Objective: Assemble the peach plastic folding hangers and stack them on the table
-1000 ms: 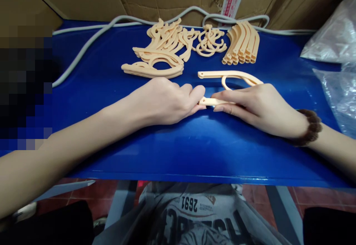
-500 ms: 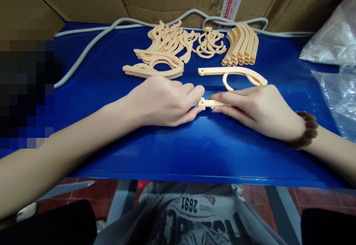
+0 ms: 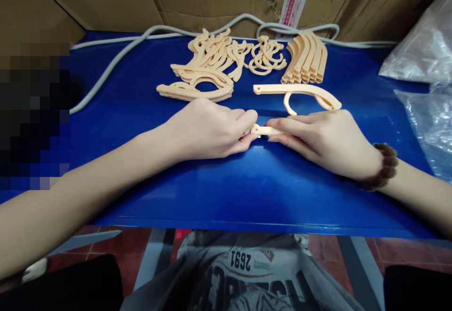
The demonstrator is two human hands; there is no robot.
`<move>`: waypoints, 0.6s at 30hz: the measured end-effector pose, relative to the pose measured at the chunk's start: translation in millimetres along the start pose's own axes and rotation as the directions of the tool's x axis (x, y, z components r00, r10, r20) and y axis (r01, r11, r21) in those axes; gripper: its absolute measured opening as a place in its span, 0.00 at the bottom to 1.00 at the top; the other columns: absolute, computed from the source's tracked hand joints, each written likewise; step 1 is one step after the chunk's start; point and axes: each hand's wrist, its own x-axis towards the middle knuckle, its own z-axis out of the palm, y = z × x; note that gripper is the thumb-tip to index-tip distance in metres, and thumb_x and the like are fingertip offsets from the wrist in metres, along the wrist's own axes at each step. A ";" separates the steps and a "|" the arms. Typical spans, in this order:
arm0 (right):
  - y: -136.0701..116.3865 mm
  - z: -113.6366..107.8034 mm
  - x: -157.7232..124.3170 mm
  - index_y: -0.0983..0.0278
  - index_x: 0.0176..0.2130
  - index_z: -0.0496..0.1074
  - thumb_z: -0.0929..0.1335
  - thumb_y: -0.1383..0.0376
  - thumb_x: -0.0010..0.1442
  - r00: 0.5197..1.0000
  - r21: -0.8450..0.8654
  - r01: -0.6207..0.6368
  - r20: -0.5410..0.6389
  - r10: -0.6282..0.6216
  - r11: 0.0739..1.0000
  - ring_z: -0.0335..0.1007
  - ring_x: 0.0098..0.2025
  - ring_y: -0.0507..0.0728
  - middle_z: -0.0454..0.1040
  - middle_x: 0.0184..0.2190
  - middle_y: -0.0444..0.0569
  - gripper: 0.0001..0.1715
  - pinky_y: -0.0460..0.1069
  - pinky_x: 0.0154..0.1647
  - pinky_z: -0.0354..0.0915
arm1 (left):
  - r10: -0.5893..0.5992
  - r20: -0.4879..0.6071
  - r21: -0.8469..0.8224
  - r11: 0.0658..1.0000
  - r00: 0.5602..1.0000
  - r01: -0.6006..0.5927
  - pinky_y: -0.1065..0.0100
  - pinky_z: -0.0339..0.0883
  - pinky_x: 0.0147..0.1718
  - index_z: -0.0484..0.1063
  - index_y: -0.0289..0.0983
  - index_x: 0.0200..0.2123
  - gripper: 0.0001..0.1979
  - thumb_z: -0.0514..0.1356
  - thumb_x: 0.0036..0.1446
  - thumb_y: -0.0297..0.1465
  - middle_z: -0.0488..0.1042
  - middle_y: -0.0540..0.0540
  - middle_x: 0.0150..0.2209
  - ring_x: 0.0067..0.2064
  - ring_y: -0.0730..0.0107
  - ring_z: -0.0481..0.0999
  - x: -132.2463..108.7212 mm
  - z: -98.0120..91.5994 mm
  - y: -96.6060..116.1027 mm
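Note:
My right hand (image 3: 314,139) is closed in a pinch on a beige plastic hanger arm (image 3: 264,130), whose holed, rounded end sticks out to the left. Against that end my left hand (image 3: 215,130) is closed, thumb and finger pressed around a small beige piece that is mostly covered by the fingers. Just behind the right hand lies another hanger arm (image 3: 293,89) with a curved hook (image 3: 288,105) under it. Behind my left hand rest several folded hangers (image 3: 194,93), stacked flat.
Along the back of the blue table (image 3: 226,188) are piles of wavy beige pieces (image 3: 212,50), hooks (image 3: 266,57) and a row of hanger arms (image 3: 307,59). A white cable (image 3: 120,61) runs behind them, before cardboard boxes (image 3: 212,0). Clear plastic bags (image 3: 420,52) lie at right.
Both hands keep their grip at nearly the same spot. The right wrist has shifted slightly left, and the view has moved a little.

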 end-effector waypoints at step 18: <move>1.6 -2.5 2.5 0.63 0.52 0.80 0.56 0.51 0.81 0.996 0.083 -0.045 0.075 0.038 0.996 0.80 0.36 0.57 0.85 0.38 0.51 0.30 0.49 0.34 0.58 | -0.014 0.008 -0.060 0.998 1.000 0.015 0.63 0.45 0.19 0.66 0.41 0.29 0.19 0.47 0.73 0.35 0.73 0.47 0.21 0.21 0.64 0.72 2.6 -1.0 1.6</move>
